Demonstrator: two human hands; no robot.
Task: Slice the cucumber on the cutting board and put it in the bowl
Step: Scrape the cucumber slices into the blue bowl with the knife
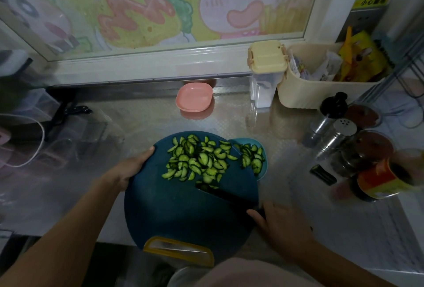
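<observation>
Progress: I judge the slicing finished; I see only half-moon cucumber slices (199, 160), no whole cucumber.
Done: some slices already lie in the light blue bowl (263, 167), tucked under the far right edge of the cutting board (183, 213).
Left: most of the pile sits on the board's far half and has yet to go over.
Left grip (130, 167): closed on the board's left rim, holding it above the table (286, 160).
Right grip (282, 224): closed round the handle of the dark knife (227, 195).
Slices versus grips: the pile lies between them, touching only the blade's far end, not either hand.
</observation>
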